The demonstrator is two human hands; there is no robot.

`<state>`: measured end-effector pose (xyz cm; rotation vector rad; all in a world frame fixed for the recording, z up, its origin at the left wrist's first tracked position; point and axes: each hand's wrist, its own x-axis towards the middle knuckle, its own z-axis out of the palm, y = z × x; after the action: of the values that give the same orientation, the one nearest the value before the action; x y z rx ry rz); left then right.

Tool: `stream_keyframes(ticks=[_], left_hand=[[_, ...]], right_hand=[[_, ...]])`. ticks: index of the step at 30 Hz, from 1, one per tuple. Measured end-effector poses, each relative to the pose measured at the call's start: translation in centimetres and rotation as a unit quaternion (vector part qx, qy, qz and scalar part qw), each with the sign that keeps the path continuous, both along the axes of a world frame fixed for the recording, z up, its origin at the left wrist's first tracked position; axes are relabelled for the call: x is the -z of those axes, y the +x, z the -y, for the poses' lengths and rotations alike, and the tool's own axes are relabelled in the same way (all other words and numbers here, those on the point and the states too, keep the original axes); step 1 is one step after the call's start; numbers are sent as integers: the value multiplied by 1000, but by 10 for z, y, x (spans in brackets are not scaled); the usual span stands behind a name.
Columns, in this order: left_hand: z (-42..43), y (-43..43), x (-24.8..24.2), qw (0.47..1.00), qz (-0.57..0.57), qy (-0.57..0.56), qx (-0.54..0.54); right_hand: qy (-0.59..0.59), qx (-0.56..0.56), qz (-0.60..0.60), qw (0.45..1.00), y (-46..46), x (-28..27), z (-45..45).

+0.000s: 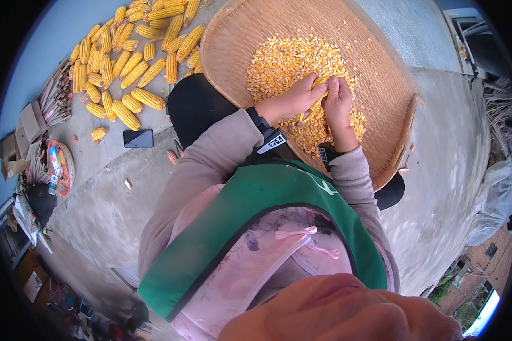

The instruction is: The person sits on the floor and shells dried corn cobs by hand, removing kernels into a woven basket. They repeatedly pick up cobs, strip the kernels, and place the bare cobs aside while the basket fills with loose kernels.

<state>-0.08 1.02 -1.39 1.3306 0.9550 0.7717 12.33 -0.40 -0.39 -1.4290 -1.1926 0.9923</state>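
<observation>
Between my two hands is a partly shelled corn cob point(310, 114), held at a slant over a woven bamboo winnowing tray point(384, 106). My left hand point(291, 94) grips the cob from the left, its thumb on the upper part. Pressed close on the other side is my right hand point(338, 100), its thumb near the cob's top end. The fingers partly cover the cob. A heap of loose corn kernels point(290, 59) lies in the tray beneath and beyond both hands, with scattered kernels toward the right. The tray rests over my legs.
Many whole corn cobs point(132, 70) lie on the concrete floor at the upper left. Near them are a smartphone point(138, 138), a round basket point(71, 166) with packets inside and an open cardboard box point(15, 155). Plastic sheeting point(490, 200) lies at the right.
</observation>
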Motion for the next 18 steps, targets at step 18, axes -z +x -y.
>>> stream_keyframes(ticks=[18], left_hand=[[-2, -10, -17, 972, 161, -166, 43]], right_hand=[[14, -50, 3, 999, 18, -7, 0]])
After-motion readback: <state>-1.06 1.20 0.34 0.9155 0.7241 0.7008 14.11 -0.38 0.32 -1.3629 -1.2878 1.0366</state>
